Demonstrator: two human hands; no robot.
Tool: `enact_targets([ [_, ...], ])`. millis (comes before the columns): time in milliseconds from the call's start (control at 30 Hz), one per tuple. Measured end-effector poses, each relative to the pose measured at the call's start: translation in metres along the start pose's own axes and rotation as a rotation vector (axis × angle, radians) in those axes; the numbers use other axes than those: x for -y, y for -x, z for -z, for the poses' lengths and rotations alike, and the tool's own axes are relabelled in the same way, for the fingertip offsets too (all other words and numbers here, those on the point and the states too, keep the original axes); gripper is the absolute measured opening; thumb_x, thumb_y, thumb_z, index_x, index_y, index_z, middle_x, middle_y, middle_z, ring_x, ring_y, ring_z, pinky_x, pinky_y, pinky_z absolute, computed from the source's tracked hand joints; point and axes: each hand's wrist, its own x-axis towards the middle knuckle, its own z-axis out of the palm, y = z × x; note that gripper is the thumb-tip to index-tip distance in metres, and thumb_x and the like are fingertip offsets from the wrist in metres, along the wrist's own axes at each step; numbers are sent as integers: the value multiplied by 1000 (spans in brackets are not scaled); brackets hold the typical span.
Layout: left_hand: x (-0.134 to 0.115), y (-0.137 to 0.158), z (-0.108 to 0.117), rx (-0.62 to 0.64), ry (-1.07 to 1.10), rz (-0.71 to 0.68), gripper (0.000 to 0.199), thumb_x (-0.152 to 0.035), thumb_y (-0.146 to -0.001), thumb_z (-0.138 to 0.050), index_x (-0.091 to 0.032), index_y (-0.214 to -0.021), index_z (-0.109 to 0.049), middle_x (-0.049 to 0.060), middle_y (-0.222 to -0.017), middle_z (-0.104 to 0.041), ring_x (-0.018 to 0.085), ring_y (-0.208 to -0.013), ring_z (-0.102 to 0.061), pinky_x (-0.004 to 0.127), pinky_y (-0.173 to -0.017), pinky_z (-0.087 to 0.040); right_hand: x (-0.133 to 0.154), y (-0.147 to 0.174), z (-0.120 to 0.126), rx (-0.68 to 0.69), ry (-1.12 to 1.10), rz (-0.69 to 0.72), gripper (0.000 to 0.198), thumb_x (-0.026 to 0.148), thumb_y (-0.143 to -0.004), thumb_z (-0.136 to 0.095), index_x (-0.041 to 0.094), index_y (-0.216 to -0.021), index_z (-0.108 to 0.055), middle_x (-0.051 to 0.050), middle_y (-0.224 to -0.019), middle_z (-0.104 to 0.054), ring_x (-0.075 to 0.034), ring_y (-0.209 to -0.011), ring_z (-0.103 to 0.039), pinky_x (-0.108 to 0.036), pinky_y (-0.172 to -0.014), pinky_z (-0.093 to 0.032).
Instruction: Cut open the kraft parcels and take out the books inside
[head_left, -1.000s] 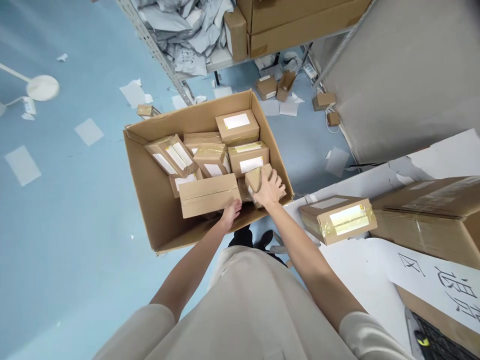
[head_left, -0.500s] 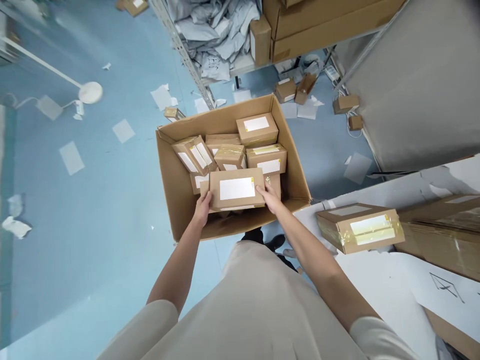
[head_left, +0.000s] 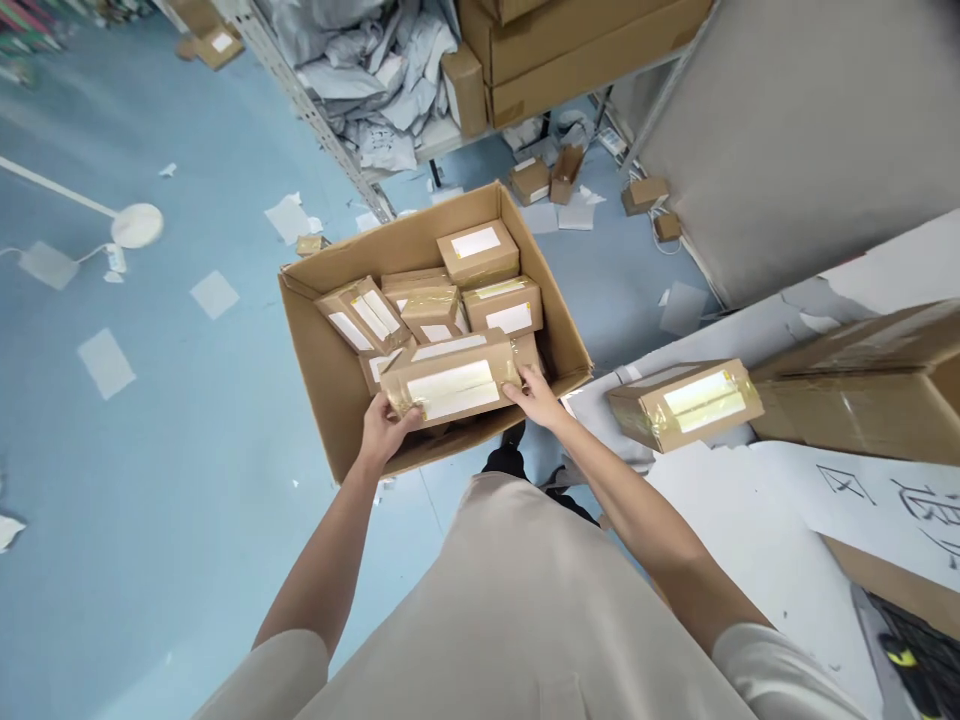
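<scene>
Between my two hands is a brown cardboard box [head_left: 450,385] with white labels and clear tape, tilted so a long taped side faces me. My left hand [head_left: 386,430] grips its left end, thumb on the near face. Around the right end, my right hand [head_left: 534,397] is closed with the thumb in front. Both hands are over the near part of a large open carton [head_left: 315,400]. Several smaller labelled boxes [head_left: 478,250] lie inside it, stacked at different angles. The held box hides some of those beneath.
At right, a taped box [head_left: 686,405] rests on a white-covered table [head_left: 720,540] beside a bigger carton [head_left: 847,410]. Behind stands a metal shelf [head_left: 281,70] with grey mailing bags [head_left: 375,80]. Paper sheets [head_left: 106,362] and small boxes [head_left: 530,180] lie on the blue floor.
The held box has turned: its broad labelled face was toward me, now a taped long side is. My left hand has shifted its grip on the end. The whole view has shifted somewhat.
</scene>
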Motion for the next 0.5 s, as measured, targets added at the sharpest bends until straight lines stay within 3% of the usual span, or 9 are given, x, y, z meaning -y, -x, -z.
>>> enact_targets([
  [133,-34,52,2,162,-60,-71,32,-40,-52,-75,-19,-75,-67,3,-78,-67,22,-76,-62,29,-65,-52,30,78,39,-57,74,66,81,51,-77,-64,25,-147,-34,-8,-103,-47,-24,-95,-51,-39,-81,-50],
  [267,-46,122,-23,328,-137,-14,29,-40,-53,-76,-21,-72,-68,4,-73,-67,22,-68,-60,29,-53,-48,20,183,67,-115,66,30,72,54,-80,-60,27,-144,-40,-5,-93,-44,-22,-88,-50,-36,-71,-51],
  [367,-48,169,-62,505,-148,67,31,-42,-54,-77,-23,-77,-70,6,-78,-69,24,-73,-62,30,-54,-50,-7,257,89,-214,31,-36,65,54,-81,-59,29,-140,-46,-8,-104,-46,-26,-103,-50,-36,-72,-52],
  [500,-47,217,-141,714,-160,85,32,-44,-59,-76,-21,-82,-71,7,-80,-69,21,-67,-62,31,-56,-50,-55,330,135,-401,-1,-98,48,53,-83,-57,29,-124,-60,-10,-119,-52,-28,-116,-49,-39,-86,-50],
])
